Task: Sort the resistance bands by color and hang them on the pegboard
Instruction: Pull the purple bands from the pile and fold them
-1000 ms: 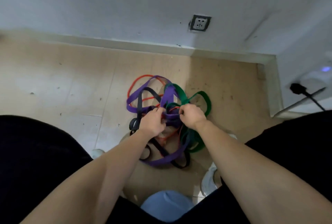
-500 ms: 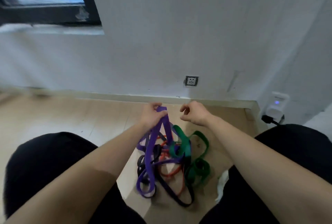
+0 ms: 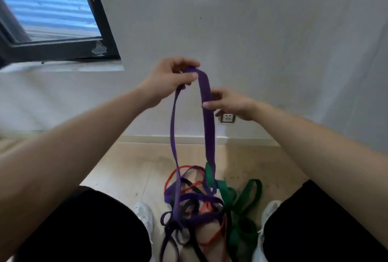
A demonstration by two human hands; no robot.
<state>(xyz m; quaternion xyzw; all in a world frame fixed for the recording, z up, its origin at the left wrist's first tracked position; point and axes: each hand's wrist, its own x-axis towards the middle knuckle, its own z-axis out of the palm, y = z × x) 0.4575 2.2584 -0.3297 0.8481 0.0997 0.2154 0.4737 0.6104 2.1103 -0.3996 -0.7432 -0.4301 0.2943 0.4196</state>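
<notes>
A: Two hands, both on the purple band?
B: Yep. Left hand fingers curled round the loop's top, held up high; right hand pinches the rt strand just below.
A: Rest of it?
B: Hangs into the tangle w/ green band & red band on the floor, btw the shoes.

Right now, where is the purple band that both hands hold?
In the head view, the purple band hangs at centre: left hand grips its top, right hand pinches its right strand, and its lower end joins the tangled pile on the floor.
</notes>
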